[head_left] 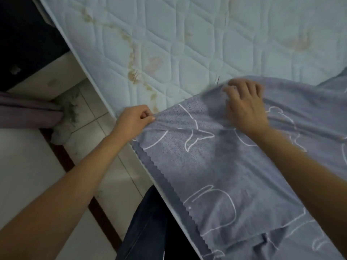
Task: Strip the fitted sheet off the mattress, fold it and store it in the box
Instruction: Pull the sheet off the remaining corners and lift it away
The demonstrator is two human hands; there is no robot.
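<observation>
The fitted sheet [216, 166], grey-blue cloth printed with white outline figures, lies over the near right part of the mattress [187, 34]. It is peeled back from the rest, so the pale quilted top shows bare across the upper half of the view, marked with yellowish and brownish stains. The sheet's near edge hangs over the side of the mattress, and there a second layer with a zigzag-cut border shows along it.

The left hand [131, 120] is at the mattress edge and pinches the corner of the sheet between thumb and curled fingers, with the cloth pulled taut toward the right. The right hand [246, 109] is farther in over the mattress. Its fingers are curled over the raised, bunched fold at the sheet's far edge, and it seems to grip that fold, though motion blur hides the thumb. Between the two hands the cloth is drawn into tight creases.

Left of the bed is a light tiled floor [88, 109]. A purple cloth [28, 111] lies across it at the left edge, with a greyish clump just beside it. A leg in dark denim [148, 222] stands close against the side of the mattress at the bottom.
</observation>
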